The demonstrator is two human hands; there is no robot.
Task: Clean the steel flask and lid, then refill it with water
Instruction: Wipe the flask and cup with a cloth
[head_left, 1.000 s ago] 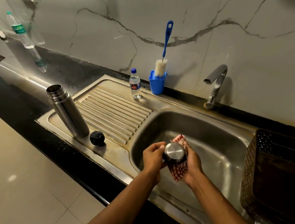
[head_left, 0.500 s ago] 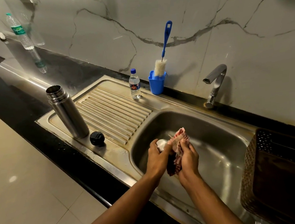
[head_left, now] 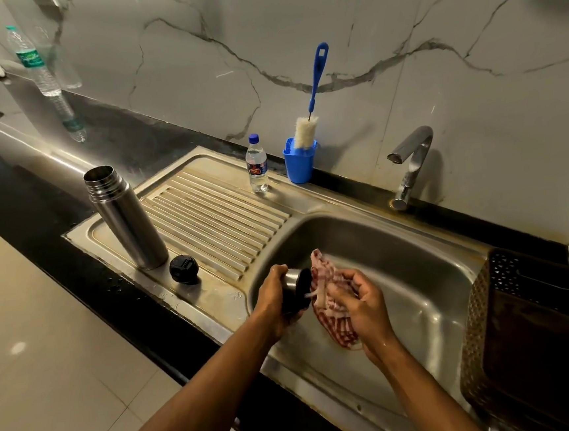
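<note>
Left hand (head_left: 273, 302) is gripping steel lid (head_left: 296, 291) over sink (head_left: 431, 292) | right hand (head_left: 359, 303) is bunching checked cloth (head_left: 328, 301) | advice: be wiping inside the rim thoroughly.

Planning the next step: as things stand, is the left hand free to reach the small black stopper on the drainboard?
Probably not yet. The left hand grips the steel cup lid over the sink basin. The black round stopper lies unobstructed beside the tall steel flask; once the lid is released, the path looks clear.
</note>
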